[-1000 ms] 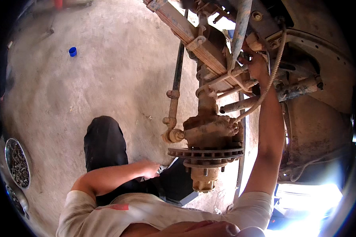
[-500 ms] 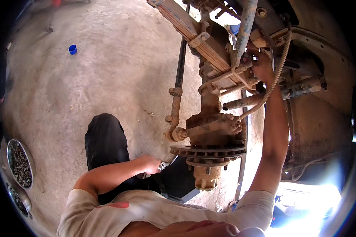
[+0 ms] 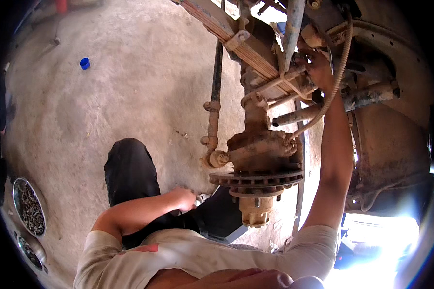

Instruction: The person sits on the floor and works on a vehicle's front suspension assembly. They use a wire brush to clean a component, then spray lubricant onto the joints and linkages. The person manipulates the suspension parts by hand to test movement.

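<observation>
My left hand [image 3: 184, 199] is closed on a shiny metal tool [image 3: 201, 198] low over my lap; only its end shows, so the exact kind is unclear. My right arm reaches up beside the rusty axle assembly. There my right hand [image 3: 319, 71] has its fingers curled at the U-bolt ends [image 3: 296, 72] by the leaf spring [image 3: 255, 55]. Whatever lies in those fingers is hidden. A shock absorber tube [image 3: 294, 29] passes just left of them. Nearer to me, the brake disc [image 3: 255, 179] and its hub [image 3: 254, 212] hang below the dusty knuckle [image 3: 263, 149].
A ribbed hose [image 3: 343, 67] curves past my right forearm. The steering rod [image 3: 217, 82] runs down left of the axle. On the concrete floor [image 3: 120, 96] lies a small blue cup [image 3: 85, 63]. Metal bowls of small hardware [image 3: 30, 207] stand at far left. Vehicle bodywork [image 3: 386, 154] closes the right side.
The view has shifted slightly, so the axle parts sit a little higher and the bowls farther right. Both hands stay in about the same places, with only small movement at the right fingers.
</observation>
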### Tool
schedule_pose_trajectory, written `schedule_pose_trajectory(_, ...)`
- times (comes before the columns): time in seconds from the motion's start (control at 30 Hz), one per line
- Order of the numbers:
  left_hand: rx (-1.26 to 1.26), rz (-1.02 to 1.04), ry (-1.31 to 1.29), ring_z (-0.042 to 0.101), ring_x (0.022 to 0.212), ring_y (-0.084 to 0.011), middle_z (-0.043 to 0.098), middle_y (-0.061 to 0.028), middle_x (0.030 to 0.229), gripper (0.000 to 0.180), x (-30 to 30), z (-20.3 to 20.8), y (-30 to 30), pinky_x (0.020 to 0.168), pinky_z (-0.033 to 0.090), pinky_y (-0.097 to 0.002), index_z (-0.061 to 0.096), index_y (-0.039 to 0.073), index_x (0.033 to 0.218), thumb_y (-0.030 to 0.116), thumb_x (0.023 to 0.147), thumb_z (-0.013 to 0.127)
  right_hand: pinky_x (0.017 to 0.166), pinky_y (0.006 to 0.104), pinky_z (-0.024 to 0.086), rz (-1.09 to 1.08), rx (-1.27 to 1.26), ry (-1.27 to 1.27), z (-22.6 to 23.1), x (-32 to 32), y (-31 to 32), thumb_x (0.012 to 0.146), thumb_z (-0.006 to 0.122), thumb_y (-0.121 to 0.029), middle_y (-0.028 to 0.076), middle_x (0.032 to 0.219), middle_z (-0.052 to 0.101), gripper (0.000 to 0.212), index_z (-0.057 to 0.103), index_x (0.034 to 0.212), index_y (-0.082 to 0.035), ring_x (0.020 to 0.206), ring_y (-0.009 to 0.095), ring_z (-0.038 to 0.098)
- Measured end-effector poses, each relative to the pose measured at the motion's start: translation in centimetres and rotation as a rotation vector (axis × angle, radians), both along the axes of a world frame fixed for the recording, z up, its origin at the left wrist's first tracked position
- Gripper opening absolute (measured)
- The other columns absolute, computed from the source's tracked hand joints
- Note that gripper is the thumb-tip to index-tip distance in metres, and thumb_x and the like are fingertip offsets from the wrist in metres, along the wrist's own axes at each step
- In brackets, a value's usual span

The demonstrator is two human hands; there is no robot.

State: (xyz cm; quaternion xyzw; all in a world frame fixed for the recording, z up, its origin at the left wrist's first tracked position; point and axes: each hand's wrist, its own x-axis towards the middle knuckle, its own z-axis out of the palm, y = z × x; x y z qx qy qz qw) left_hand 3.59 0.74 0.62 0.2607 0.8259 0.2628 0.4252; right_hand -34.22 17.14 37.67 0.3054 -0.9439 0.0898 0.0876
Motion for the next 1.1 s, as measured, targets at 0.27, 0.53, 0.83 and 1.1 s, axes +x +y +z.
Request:
schedule_pose_trajectory(0.27, 0.022, 0.085, -0.058, 0.06, 0.106, -0.0379, 0.061, -0.0219, 0.115, 0.051, -0.9, 1.4, -1.2, 0.087, 0.049, -0.0489, 0.053, 0.005, 0.123, 0.042, 0.088, 0.059, 0.061, 0.0282, 0.054, -0.062, -0.123, -0.192, 0.0, 0.1, 0.3, 0.078, 0.078, -0.026, 0.014, 0.112, 0.064, 0.057, 0.057, 0.123, 0.001, 0.075, 0.015, 0.063)
schedule_pose_trajectory(0.53, 0.04, 0.1, 0.031, 0.064, 0.101, -0.037, 0.066, -0.0202, 0.107, 0.047, -0.6, 0.3, -1.2, 0.084, 0.051, -0.0477, 0.057, 0.003, 0.117, 0.039, 0.087, 0.061, 0.058, 0.0245, 0.053, -0.05, -0.18, -0.278, -0.1, -0.2, 0.0, 0.079, 0.076, -0.015, 0.011, 0.11, 0.064, 0.055, 0.054, 0.127, 0.0, 0.069, 0.012, 0.062)
schedule_pose_trajectory(0.83, 0.019, 0.079, -0.006, 0.061, 0.104, -0.0377, 0.062, -0.0219, 0.114, 0.052, -1.3, 0.8, -1.2, 0.086, 0.049, -0.0479, 0.054, 0.004, 0.121, 0.043, 0.088, 0.06, 0.056, 0.0238, 0.048, -0.121, -0.626, -0.175, 2.0, 3.7, 5.9, 0.084, 0.074, -0.016, 0.006, 0.088, 0.066, 0.046, 0.058, 0.124, 0.0, 0.064, 0.01, 0.059)
schedule_pose_trajectory(1.1, 0.055, -0.002, 0.02, 0.058, 0.11, -0.0368, 0.059, -0.0223, 0.118, 0.054, -1.0, 0.6, -0.2, 0.091, 0.047, -0.0451, 0.05, 0.001, 0.125, 0.04, 0.088, 0.061, 0.06, 0.0249, 0.05, 0.021, -1.187, -0.134, -2.7, 17.2, 11.8, 0.087, 0.069, -0.016, 0.01, 0.094, 0.065, 0.054, 0.047, 0.133, 0.003, 0.072, 0.014, 0.061)
